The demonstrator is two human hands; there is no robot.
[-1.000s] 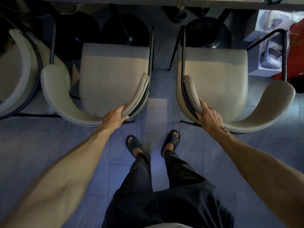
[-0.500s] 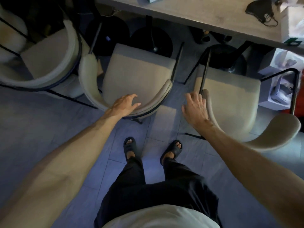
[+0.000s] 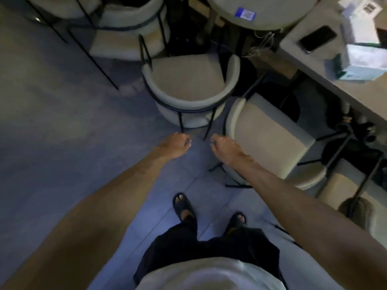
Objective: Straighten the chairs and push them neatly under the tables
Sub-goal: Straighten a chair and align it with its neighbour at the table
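Note:
A cream round-backed chair (image 3: 186, 80) on black metal legs stands just ahead of me, its back toward me, near a round table (image 3: 272, 15). To its right, a second cream chair (image 3: 270, 132) sits partly under the long table (image 3: 297, 49), and a third cream chair (image 3: 307, 176) is beside it. My left hand (image 3: 176, 143) and my right hand (image 3: 225, 147) hover side by side over the floor below the round-backed chair. Both have loosely curled fingers, hold nothing and touch no chair.
More cream chairs (image 3: 129, 19) with thin black legs crowd the upper left. The long table carries a phone (image 3: 317, 38) and boxes (image 3: 364, 61). Cables and dark table bases lie under the tables. Bare tiled floor (image 3: 52, 132) spreads to my left. My sandalled feet (image 3: 184, 206) stand below.
Both hands have let go of the two chair backs and drawn together, empty. My view has turned left, so those chairs now sit at the right and a round-backed chair is ahead.

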